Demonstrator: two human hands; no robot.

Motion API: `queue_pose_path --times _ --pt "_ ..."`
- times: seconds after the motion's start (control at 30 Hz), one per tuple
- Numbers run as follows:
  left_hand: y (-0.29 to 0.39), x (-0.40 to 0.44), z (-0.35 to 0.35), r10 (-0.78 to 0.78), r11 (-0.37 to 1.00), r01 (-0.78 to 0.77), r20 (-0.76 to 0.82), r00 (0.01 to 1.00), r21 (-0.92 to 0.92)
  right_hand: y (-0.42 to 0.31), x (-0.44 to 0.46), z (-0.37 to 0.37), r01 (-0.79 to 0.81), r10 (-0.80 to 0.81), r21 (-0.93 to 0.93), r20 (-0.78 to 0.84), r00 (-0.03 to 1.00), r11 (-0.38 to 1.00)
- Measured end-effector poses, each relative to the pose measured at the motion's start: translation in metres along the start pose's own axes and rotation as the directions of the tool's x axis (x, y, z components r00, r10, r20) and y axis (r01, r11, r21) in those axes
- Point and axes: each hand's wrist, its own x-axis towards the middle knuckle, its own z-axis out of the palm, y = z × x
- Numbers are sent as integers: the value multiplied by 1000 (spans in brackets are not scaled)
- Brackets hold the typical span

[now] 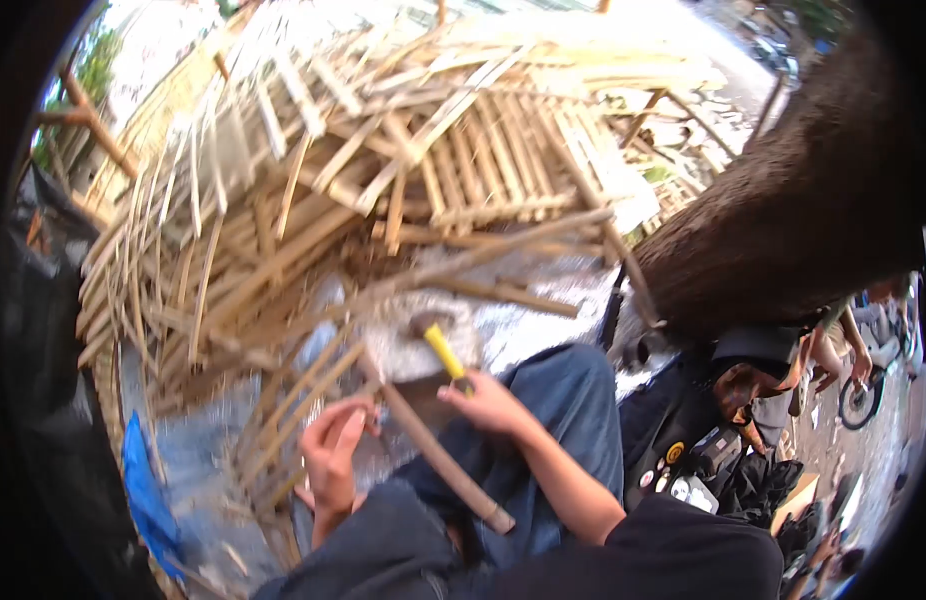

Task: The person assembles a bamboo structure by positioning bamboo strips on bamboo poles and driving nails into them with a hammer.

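Note:
My right hand point(491, 403) is wrapped around a hammer with a yellow handle point(442, 350). Its dark head point(421, 322) points away from me, above a pale, stone-like block point(451, 345). My left hand point(333, 450) is raised at the left, its thumb and fingers pinched together. Whatever they hold, if anything, is too small and blurred to name. Between my hands a brown wooden stick point(438, 455) slants across my lap, its near end over my jeans point(568, 400). It passes close to the left fingertips; whether they touch cannot be told.
A large heap of wooden strips and slatted frames point(483, 150) fills the ground ahead. A thick tree trunk point(773, 210) leans in at the right. Below it lie dark bags point(673, 440), and another person's hand point(860, 368) shows beyond. A blue sheet point(146, 490) lies at left.

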Motion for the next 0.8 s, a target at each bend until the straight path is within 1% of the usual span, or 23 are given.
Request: queue_pose_path --times 0.03,0.07,0.1,0.13,0.17,0.2,0.23,0.27,0.3,0.4,0.43,0.47,0.53,0.6,0.67,0.7,0.73,0.77,0.8 --pt "1 -2 0 -1 1000 1 16 1000 -16 -9 -4 -1 -17 17 -2 1 1000 1000" --pt "2 2 2 11 999 -10 23 1000 -32 -13 -3 -4 -72 71 27 21 997 997" --pt "-2 5 3 66 997 -67 17 998 31 -16 -1 -7 -128 126 54 42 991 990" --pt "-5 -3 0 90 990 -91 16 996 109 -10 -6 0 -114 109 96 51 993 989" --pt "-7 -1 0 119 976 -115 -8 993 187 -13 -7 1 -141 137 128 45 990 982" --pt "-11 0 1 148 957 -138 -18 989 256 -14 -5 -1 -159 158 94 20 987 983" --pt "-15 -5 -4 153 961 -137 -49 987 239 -10 -8 2 -186 178 138 64 982 973" --pt "-20 -3 -6 177 965 -158 -72 982 211 -10 -7 2 -200 192 161 66 979 966" --pt "-23 0 -5 219 958 -196 -93 971 208 -11 -5 1 -199 191 150 68 979 968" --pt "-28 3 -8 217 964 -192 -131 967 181 -17 -4 0 -205 199 128 64 978 970" --pt "-28 3 -8 159 975 -131 -156 975 179 -17 -3 -1 -204 196 129 72 978 970" --pt "-31 5 -10 152 977 -125 -154 976 170 -17 -3 -2 -202 193 129 79 978 971" --pt "-43 10 -19 90 993 -75 -178 980 90 -19 -5 -2 -214 206 124 75 976 969" --pt "-57 23 -24 90 995 -81 -189 978 55 -19 -5 -3 -228 220 118 79 972 966" --pt "-71 36 -33 133 988 -109 -241 962 111 -19 -5 -1 -232 224 125 78 972 965" --pt "-80 39 -37 82 996 -69 -262 962 60 -20 -5 -1 -242 233 118 84 969 963" --pt "-82 38 -43 73 996 -58 -270 960 62 -21 -5 0 -251 243 125 81 967 960" --pt "-86 39 -48 94 961 -33 -212 973 275 -22 -4 -1 -258 251 126 75 965 958" --pt "-88 38 -53 95 878 -13 -148 984 478 -21 -4 0 -269 261 121 82 962 955"
